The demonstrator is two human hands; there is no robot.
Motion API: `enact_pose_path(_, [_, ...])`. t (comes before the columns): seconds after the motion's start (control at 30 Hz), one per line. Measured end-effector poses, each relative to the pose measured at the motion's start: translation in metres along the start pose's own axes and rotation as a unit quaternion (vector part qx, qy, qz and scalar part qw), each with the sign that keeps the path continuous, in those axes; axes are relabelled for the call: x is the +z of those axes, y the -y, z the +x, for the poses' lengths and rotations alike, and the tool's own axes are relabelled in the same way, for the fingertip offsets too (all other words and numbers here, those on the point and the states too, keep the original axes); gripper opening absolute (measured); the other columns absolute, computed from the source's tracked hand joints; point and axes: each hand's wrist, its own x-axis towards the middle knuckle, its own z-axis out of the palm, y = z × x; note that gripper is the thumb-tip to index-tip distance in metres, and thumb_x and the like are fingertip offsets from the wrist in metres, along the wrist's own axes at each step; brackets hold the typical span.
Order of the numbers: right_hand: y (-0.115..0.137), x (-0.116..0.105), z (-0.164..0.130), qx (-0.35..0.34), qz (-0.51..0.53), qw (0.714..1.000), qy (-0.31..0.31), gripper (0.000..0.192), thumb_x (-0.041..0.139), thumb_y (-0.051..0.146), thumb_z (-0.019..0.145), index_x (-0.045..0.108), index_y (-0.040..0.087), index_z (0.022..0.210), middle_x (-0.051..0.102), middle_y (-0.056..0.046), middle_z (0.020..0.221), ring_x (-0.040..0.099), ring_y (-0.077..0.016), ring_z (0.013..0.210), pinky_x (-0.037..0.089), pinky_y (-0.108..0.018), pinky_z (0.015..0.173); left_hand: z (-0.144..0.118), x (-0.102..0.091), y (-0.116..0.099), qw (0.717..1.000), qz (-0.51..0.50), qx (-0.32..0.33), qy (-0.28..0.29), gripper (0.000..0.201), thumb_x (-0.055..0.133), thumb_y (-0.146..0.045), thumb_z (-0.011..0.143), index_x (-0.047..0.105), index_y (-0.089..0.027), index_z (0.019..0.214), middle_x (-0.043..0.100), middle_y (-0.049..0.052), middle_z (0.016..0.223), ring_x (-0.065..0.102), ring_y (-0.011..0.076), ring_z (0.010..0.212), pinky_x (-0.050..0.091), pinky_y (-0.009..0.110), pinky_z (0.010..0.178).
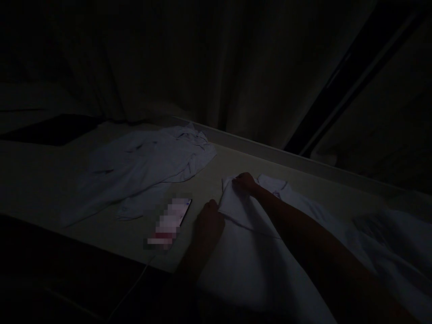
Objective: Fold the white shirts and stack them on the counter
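Head view, very dark, so detail is thin. Your right hand (245,182) lies on the top edge of a white shirt (249,261) spread flat on the pale worktop (216,177), fingers curled down and pinching a fold of the fabric near the collar. Your left hand (209,221) sits at the shirt's left edge, touching or just under the hem of that same fold; fingers bent inward, but can't tell whether they actually grip cloth. Both forearms run in from the bottom right, right arm crossing over the shirt.

Shirt is right in front of you, btw the two hands & the near edge of the worktop, collar end pointing away from you.

Just left of your left hand lies a phone (170,222), screen lit, content blurred out, nothing readable. A thin cable (133,283) leaves its near end & drops off the worktop edge. Further left, well apart from the hands, a 2nd pale garment (145,168) lies crumpled and loosely spread. More white cloth (391,234) is bunched at far right. No brand, label or writing legible anywhere. Dark curtain (202,67) hangs behind the worktop
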Motion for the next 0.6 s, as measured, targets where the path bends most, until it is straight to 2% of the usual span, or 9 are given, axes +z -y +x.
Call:
enact_pose_path(0.07, [0.003,0.003,-0.001,-0.006,0.007,1.0,-0.009,0.036,0.054,0.043,0.084,0.071,0.012,0.086,0.069,-0.006,0.077,0.063,-0.0175,0.074,0.043,-0.023,0.062,0.0,-0.006,0.001,1.0,0.001,-0.016,-0.005,0.025,0.043,-0.009,0.08,0.051,-0.018,0.102,0.06,0.009,0.096,0.061,0.0223,0.09,0.046,0.033,0.076])
enact_pose_path(0.13, [0.007,0.005,-0.003,-0.006,0.002,1.0,-0.02,0.033,0.056,0.043,0.083,0.071,0.015,0.089,0.07,-0.005,0.081,0.063,-0.0178,0.077,0.043,-0.024,0.065,-0.001,-0.013,0.0,0.999,-0.004,0.016,-0.031,0.033,0.043,-0.007,0.078,0.052,-0.018,0.107,0.061,0.011,0.105,0.06,0.023,0.099,0.046,0.034,0.083])
enact_pose_path(0.23, [0.009,0.009,-0.005,-0.003,-0.016,0.999,-0.04,0.025,0.064,0.041,0.078,0.072,0.022,0.092,0.072,-0.004,0.092,0.063,-0.0208,0.089,0.044,-0.03,0.075,-0.005,-0.016,-0.003,0.989,-0.006,0.136,-0.063,0.041,0.04,-0.006,0.08,0.055,-0.02,0.116,0.055,0.009,0.129,0.048,0.0213,0.123,0.037,0.036,0.104])
enact_pose_path(0.3, [0.008,0.011,-0.006,-0.007,-0.026,0.998,-0.053,0.025,0.062,0.043,0.079,0.072,0.026,0.094,0.072,-0.003,0.098,0.062,-0.0216,0.095,0.043,-0.033,0.081,-0.011,-0.009,-0.005,0.976,0.02,0.21,-0.047,0.042,0.038,-0.013,0.087,0.053,-0.019,0.125,0.047,0.007,0.143,0.037,0.0215,0.135,0.027,0.04,0.113])
enact_pose_path(0.33, [0.007,0.012,-0.006,-0.009,-0.032,0.998,-0.059,0.025,0.061,0.044,0.08,0.072,0.027,0.095,0.072,-0.002,0.101,0.062,-0.0218,0.097,0.043,-0.034,0.083,-0.015,-0.003,-0.006,0.973,0.042,0.224,-0.035,0.042,0.038,-0.019,0.09,0.051,-0.018,0.13,0.043,0.008,0.147,0.033,0.0231,0.138,0.023,0.043,0.116])
enact_pose_path(0.4, [0.005,0.013,-0.006,-0.009,-0.045,0.997,-0.067,0.026,0.061,0.046,0.081,0.072,0.028,0.095,0.072,-0.003,0.102,0.06,-0.023,0.101,0.042,-0.037,0.086,-0.024,0.012,-0.006,0.976,0.088,0.199,-0.021,0.05,0.04,-0.032,0.092,0.044,-0.013,0.138,0.037,0.013,0.15,0.027,0.0279,0.141,0.018,0.048,0.116])
enact_pose_path(0.5, [0.004,0.015,-0.007,-0.013,-0.065,0.995,-0.07,0.027,0.063,0.047,0.079,0.073,0.025,0.091,0.071,-0.005,0.102,0.058,-0.0268,0.105,0.041,-0.042,0.089,-0.037,0.031,-0.004,0.984,0.129,0.124,-0.027,0.063,0.04,-0.045,0.092,0.036,-0.009,0.144,0.028,0.02,0.153,0.02,0.0332,0.144,0.017,0.051,0.115])
enact_pose_path(0.6, [0.009,0.018,-0.013,-0.022,-0.08,0.993,-0.084,0.029,0.059,0.044,0.084,0.072,0.022,0.098,0.068,-0.01,0.111,0.053,-0.0295,0.113,0.038,-0.046,0.094,-0.042,0.038,-0.004,0.985,0.134,0.104,-0.031,0.068,0.04,-0.049,0.091,0.034,-0.009,0.145,0.023,0.021,0.155,0.014,0.0349,0.145,0.015,0.052,0.116])
